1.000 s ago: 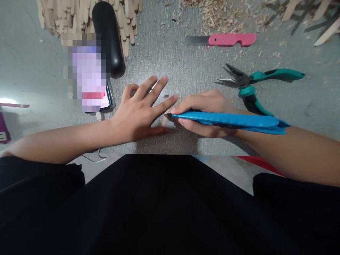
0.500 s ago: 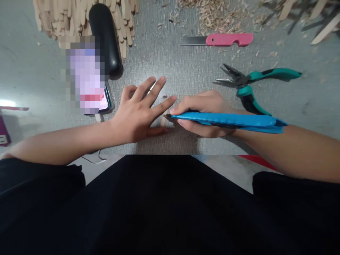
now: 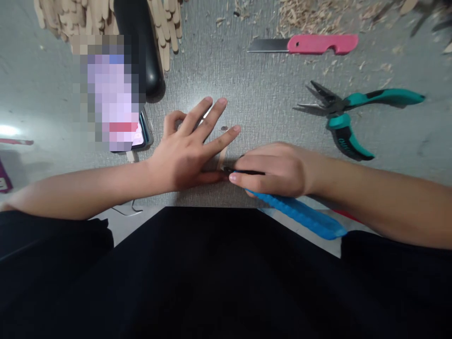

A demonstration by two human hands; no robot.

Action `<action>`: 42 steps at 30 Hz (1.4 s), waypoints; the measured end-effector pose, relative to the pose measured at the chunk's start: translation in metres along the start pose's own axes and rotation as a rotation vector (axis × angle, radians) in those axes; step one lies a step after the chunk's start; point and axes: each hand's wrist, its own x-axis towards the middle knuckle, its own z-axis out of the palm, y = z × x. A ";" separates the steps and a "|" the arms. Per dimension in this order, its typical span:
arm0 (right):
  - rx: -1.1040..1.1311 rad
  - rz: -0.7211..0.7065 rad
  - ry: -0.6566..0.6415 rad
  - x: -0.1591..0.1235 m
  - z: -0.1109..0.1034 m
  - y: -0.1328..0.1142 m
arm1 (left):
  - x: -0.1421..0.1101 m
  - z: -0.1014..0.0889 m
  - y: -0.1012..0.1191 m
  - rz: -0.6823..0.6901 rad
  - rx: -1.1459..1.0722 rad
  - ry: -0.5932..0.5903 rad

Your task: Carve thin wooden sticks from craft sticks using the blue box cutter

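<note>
The wooden strip (image 3: 222,157) is running crosswise between the spread left fingers (image 3: 226,137). Just right of its near end, right fingers (image 3: 247,181) are pinching the blue-handled tool (image 3: 300,214).

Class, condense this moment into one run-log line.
left hand: spread, across wooden stick | right hand: gripping blue-handled tool, tip at wooden stick | pink-handled knife: on table, unheld | pliers: unheld, jaws open
</note>
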 end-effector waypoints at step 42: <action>-0.190 -0.307 0.081 -0.001 -0.009 0.000 | -0.001 -0.005 0.002 0.036 0.031 -0.047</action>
